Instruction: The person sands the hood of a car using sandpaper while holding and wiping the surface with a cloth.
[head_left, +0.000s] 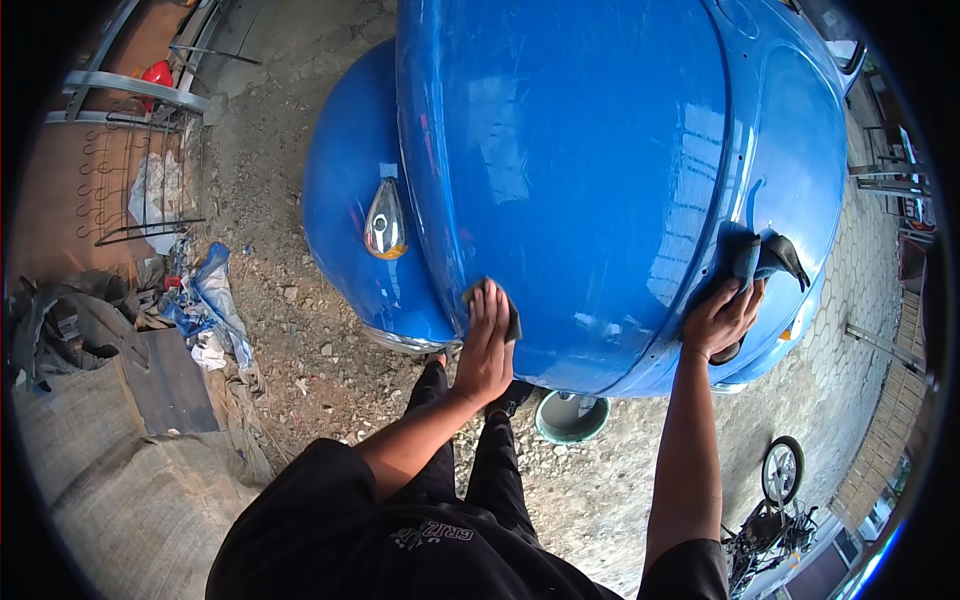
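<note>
A glossy blue car body (590, 170) with a rounded hood fills the upper middle. My left hand (486, 345) lies with fingers stretched on the hood's lower left edge, pressing a thin grey-green sheet (514, 322) that looks like sandpaper. Further right, my right hand (724, 318) grips a dark cloth (782, 258) against the bodywork by the seam beside the hood. Part of the cloth bunches above the fingers, and a dark bit shows below the palm. Left of the hood, a headlight (384, 220) sits in the blue fender (345, 190).
A green bucket (541, 425) stands on the gravel below the car's front, close to my feet. Crumpled plastic and rags (215, 300) lie at left near a black wire rack (150, 170). A motorcycle wheel (782, 470) is at lower right, beside grey paving (850, 330).
</note>
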